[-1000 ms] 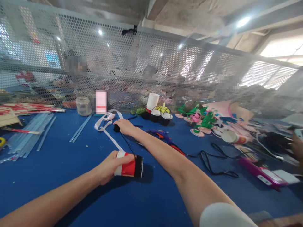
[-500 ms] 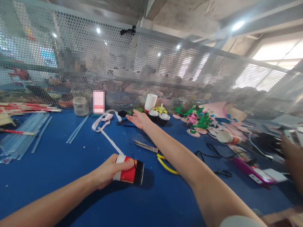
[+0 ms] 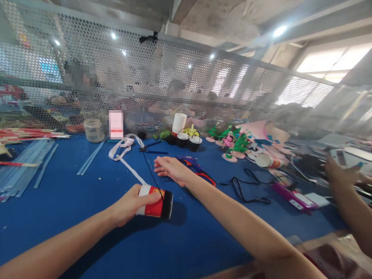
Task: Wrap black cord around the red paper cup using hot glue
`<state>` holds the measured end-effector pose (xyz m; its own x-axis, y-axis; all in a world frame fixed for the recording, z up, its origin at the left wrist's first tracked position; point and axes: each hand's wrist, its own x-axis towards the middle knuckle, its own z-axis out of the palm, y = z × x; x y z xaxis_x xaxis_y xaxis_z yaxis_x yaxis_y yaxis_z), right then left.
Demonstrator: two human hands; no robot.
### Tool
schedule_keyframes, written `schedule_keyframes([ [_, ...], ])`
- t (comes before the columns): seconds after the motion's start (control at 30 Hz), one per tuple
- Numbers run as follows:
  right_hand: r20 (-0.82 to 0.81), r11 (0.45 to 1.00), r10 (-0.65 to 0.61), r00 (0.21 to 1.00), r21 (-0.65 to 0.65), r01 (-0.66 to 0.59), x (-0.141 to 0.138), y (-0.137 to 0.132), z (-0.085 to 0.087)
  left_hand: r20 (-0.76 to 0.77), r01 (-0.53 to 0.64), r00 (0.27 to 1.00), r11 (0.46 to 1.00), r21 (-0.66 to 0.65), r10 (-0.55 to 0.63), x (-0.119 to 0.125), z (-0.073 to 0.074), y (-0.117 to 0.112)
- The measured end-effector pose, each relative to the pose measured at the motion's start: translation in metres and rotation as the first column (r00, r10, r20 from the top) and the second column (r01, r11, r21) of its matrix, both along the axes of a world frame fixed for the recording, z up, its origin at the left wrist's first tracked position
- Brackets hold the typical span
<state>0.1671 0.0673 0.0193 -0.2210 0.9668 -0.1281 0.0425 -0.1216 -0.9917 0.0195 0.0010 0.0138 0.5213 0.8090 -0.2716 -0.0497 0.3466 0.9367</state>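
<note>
My left hand (image 3: 130, 203) grips a red-and-white paper cup (image 3: 152, 208) lying on its side, thumb across its red label. Black yarn is wound around the end of the cup facing right. From it a black strand (image 3: 150, 167) runs up toward the black wire-like handles of a tool (image 3: 148, 147). White ribbon (image 3: 130, 170) trails from behind the cup to a loose coil. My right hand (image 3: 170, 168) hovers over the table just right of the strand, fingers stretched and seemingly holding nothing. A blue-and-orange tool (image 3: 192, 162) lies partly behind it.
At the back stand a stack of white cups (image 3: 179, 123) and two black-wrapped cups (image 3: 194, 142). Green and pink flower pieces (image 3: 240, 143) lie at the right, near a purple device (image 3: 293, 197). Clear strips (image 3: 26, 166) are at the left. A co-worker's hand (image 3: 343, 172) is at the far right.
My right hand has drawn back toward me from the far side of the table. The blue-and-orange tool now shows; the yellow-handled scissors are out of sight. My left hand still holds the cup.
</note>
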Motion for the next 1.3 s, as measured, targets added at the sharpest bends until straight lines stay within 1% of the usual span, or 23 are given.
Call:
schedule_keyframes([
  [0.07, 0.038, 0.998, -0.011, 0.999, 0.063, 0.009, 0.009, -0.014, 0.002, -0.023, -0.022, 0.999, 0.999, 0.044, 0.023, 0.000, 0.000, 0.000],
  [0.13, 0.138, 0.986, -0.012, 0.990, 0.168, -0.012, 0.018, -0.027, 0.004, -0.041, -0.049, 0.998, 0.994, 0.094, 0.053, 0.000, -0.001, 0.001],
  [0.17, 0.202, 0.972, -0.004, 0.979, 0.232, -0.044, 0.021, -0.034, 0.005, -0.049, -0.061, 0.997, 0.991, 0.117, 0.067, 0.001, -0.002, 0.001],
  [0.23, 0.319, 0.925, 0.028, 0.947, 0.352, -0.146, 0.024, -0.046, 0.006, -0.071, -0.069, 0.994, 0.985, 0.156, 0.080, 0.002, -0.004, 0.001],
  [0.33, 0.385, 0.838, 0.108, 0.917, 0.461, -0.292, 0.021, -0.061, 0.008, -0.107, -0.046, 0.992, 0.980, 0.193, 0.068, 0.004, -0.007, 0.000],
  [0.37, 0.391, 0.816, 0.124, 0.912, 0.483, -0.318, 0.018, -0.064, 0.008, -0.115, -0.034, 0.992, 0.979, 0.200, 0.058, 0.004, -0.009, 0.000],
  [0.43, 0.397, 0.792, 0.124, 0.909, 0.513, -0.332, 0.013, -0.070, 0.008, -0.128, -0.017, 0.991, 0.977, 0.212, 0.045, 0.005, -0.011, 0.000],
  [0.5, 0.417, 0.785, 0.101, 0.903, 0.524, -0.330, 0.009, -0.073, 0.007, -0.157, -0.009, 0.986, 0.974, 0.228, 0.045, 0.005, -0.013, 0.001],
  [0.6, 0.456, 0.787, 0.055, 0.888, 0.527, -0.320, 0.011, -0.072, 0.006, -0.252, 0.013, 0.966, 0.958, 0.287, 0.062, 0.006, -0.014, 0.003],
  [0.67, 0.488, 0.806, -0.013, 0.873, 0.522, -0.280, 0.020, -0.065, 0.007, -0.332, 0.046, 0.940, 0.940, 0.339, 0.074, 0.005, -0.014, 0.004],
  [0.73, 0.538, 0.839, -0.146, 0.830, 0.512, -0.184, 0.036, -0.052, 0.010, -0.408, 0.066, 0.907, 0.921, 0.383, 0.105, 0.004, -0.014, 0.006],
  [0.8, 0.606, 0.870, -0.304, 0.736, 0.491, -0.045, 0.056, -0.033, 0.012, -0.458, 0.093, 0.881, 0.907, 0.411, 0.117, 0.003, -0.013, 0.007],
  [0.87, 0.685, 0.889, -0.391, 0.615, 0.454, 0.059, 0.078, -0.011, 0.011, -0.482, 0.131, 0.869, 0.888, 0.440, 0.110, 0.001, -0.012, 0.007],
  [0.93, 0.766, 0.920, -0.376, 0.522, 0.376, 0.111, 0.095, 0.011, 0.005, -0.493, 0.165, 0.864, 0.865, 0.474, 0.105, 0.001, -0.010, 0.008],
  [1.0, 0.821, 0.946, -0.324, 0.470, 0.289, 0.148, 0.105, 0.028, -0.005, -0.512, 0.189, 0.852, 0.849, 0.493, 0.108, 0.000, -0.008, 0.008],
  [1.07, 0.845, 0.955, -0.293, 0.447, 0.236, 0.180, 0.107, 0.040, -0.015, -0.544, 0.215, 0.833, 0.845, 0.490, 0.104, 0.000, -0.007, 0.008],
  [1.17, 0.837, 0.945, -0.313, 0.449, 0.229, 0.232, 0.106, 0.047, -0.023, -0.565, 0.243, 0.819, 0.828, 0.506, 0.104, 0.000, -0.005, 0.008],
  [1.23, 0.805, 0.930, -0.356, 0.474, 0.255, 0.265, 0.104, 0.044, -0.022, -0.561, 0.256, 0.821, 0.815, 0.520, 0.100, -0.001, -0.004, 0.008],
  [1.3, 0.752, 0.920, -0.389, 0.532, 0.283, 0.272, 0.102, 0.036, -0.015, -0.568, 0.269, 0.818, 0.814, 0.514, 0.089, -0.002, -0.002, 0.009],
])
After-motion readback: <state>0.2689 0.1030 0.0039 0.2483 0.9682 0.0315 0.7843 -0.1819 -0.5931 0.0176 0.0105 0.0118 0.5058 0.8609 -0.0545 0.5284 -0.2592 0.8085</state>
